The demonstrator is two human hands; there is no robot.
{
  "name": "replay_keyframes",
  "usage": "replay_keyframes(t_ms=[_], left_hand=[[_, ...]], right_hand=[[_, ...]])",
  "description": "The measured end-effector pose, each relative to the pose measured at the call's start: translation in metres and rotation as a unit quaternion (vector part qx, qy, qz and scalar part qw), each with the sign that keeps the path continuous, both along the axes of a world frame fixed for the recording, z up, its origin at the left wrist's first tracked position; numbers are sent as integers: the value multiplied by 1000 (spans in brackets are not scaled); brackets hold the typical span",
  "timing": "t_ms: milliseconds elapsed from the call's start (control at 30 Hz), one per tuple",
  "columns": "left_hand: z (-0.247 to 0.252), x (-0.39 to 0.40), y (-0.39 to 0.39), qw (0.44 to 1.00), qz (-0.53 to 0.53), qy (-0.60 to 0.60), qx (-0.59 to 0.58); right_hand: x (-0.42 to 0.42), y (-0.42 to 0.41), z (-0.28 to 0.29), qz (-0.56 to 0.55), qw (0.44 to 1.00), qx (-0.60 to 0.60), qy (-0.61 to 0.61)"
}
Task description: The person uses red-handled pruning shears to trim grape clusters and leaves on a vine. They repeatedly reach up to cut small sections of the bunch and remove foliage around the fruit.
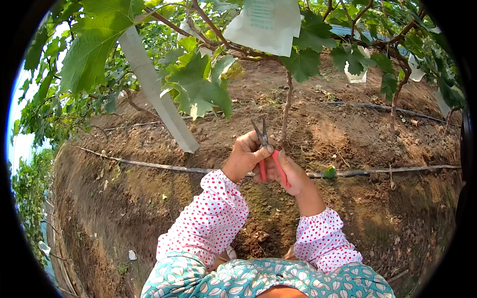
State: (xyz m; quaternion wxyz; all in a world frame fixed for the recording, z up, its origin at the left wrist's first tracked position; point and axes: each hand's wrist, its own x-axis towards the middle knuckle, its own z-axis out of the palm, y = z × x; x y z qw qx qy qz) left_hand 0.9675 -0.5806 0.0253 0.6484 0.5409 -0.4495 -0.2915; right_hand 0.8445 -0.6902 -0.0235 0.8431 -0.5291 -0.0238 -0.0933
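Note:
Red-handled pruning snips (284,175) are held in front of my body, with their dark blades pointing up and parted. My right hand (295,176) grips the handles, its thumb along the right one. The thumb and fingers of my left hand (245,152) pinch the snips around the pivot, just below the blades. Part of the left-hand fingers is hidden behind the tool. Above the hands, a white paper fruit bag (265,31) bearing print hangs among grape leaves (199,83). A small pale-green grape cluster (234,71) shows partly behind those leaves.
A pale post (158,87) leans down to the soil at left. Thin vine trunks (287,106) rise beyond my hands, under woody canes (208,44). One hose-like line (149,163) crosses the ground near me, another (387,107) farther back. More white bags (356,72) hang at right.

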Motion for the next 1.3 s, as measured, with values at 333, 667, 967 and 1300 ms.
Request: replay_keyframes(t_ms=[333,667,967,1300], left_hand=[[19,42,65,976,178,50,-113],[71,41,75,942,279,0,-186],[93,43,57,933,318,-129,-109],[59,57,60,951,245,-156,-104]], right_hand=[[-5,0,-51,-79,962,241,98],[-3,7,-74,-115,940,270,173],[1,17,-89,-107,941,256,194],[-4,17,-84,-86,959,196,184]])
